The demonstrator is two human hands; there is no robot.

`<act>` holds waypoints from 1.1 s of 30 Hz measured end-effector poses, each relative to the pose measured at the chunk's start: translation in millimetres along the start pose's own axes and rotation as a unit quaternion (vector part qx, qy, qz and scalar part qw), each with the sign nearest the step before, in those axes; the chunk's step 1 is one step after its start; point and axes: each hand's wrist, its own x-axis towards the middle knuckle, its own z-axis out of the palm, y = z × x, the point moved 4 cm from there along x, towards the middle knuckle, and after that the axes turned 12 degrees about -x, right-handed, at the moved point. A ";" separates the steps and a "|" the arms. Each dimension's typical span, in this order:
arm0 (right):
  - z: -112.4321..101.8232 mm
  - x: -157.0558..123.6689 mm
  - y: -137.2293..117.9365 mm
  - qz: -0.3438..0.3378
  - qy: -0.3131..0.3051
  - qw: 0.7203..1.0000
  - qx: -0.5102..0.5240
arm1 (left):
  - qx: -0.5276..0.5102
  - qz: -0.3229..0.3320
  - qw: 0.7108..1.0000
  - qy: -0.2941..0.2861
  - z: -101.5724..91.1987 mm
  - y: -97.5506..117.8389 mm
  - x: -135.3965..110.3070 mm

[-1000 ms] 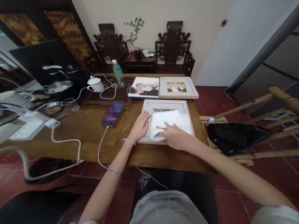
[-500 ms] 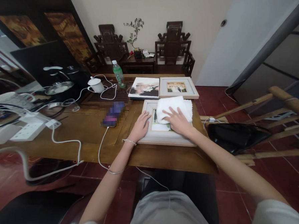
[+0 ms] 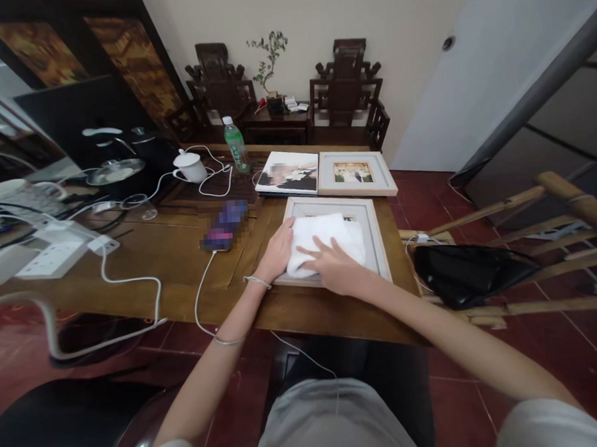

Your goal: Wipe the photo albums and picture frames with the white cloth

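A pale wooden picture frame (image 3: 374, 236) lies flat on the wooden table (image 3: 175, 256) in front of me. A folded white cloth (image 3: 329, 238) covers most of its glass. My right hand (image 3: 333, 268) lies flat on the cloth, fingers spread, pressing it onto the near left part of the frame. My left hand (image 3: 277, 251) rests open on the frame's left edge, fingers stretched along it, touching the cloth's side.
Behind the frame lie a second framed photo (image 3: 356, 174) and a photo book (image 3: 288, 172). A phone (image 3: 224, 225) on a white cable, a green bottle (image 3: 236, 145), a white cup (image 3: 189, 166), power strips (image 3: 54, 253) and a black bag (image 3: 466, 271) surround the spot.
My right hand slid the cloth from the frame's far right part back toward me and to the left. The left hand stayed on the frame's left edge.
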 end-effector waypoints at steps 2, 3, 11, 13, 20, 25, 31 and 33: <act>-1.7 -2.6 -11.7 -0.017 0.034 0.999 -0.016 | -0.018 0.003 1.000 0.022 -2.6 1.8 -0.1; -1.2 -1.4 -13.9 -0.015 0.047 0.998 -0.025 | -0.026 0.004 0.999 0.029 -3.5 2.3 -0.2; 9.2 41.6 22.7 0.067 0.059 0.993 -0.070 | -0.021 -0.006 1.000 -0.010 1.0 1.6 -1.2; 7.9 52.7 35.9 0.093 0.091 0.988 -0.086 | 0.006 -0.003 1.000 -0.023 2.2 -0.9 -0.6; 7.0 78.6 78.3 0.169 0.102 0.973 -0.122 | 0.075 0.039 0.994 -0.062 4.8 -13.4 -0.2; 11.6 60.9 100.9 0.196 0.093 0.968 -0.128 | 0.088 0.049 0.993 -0.066 5.0 -16.0 -1.5; 15.8 5.8 135.0 0.254 0.056 0.955 -0.143 | 0.086 0.057 0.993 -0.063 5.3 -15.5 -1.5; 17.3 -11.1 138.5 0.264 0.044 0.952 -0.150 | 0.087 0.063 0.992 -0.059 5.5 -17.1 -1.5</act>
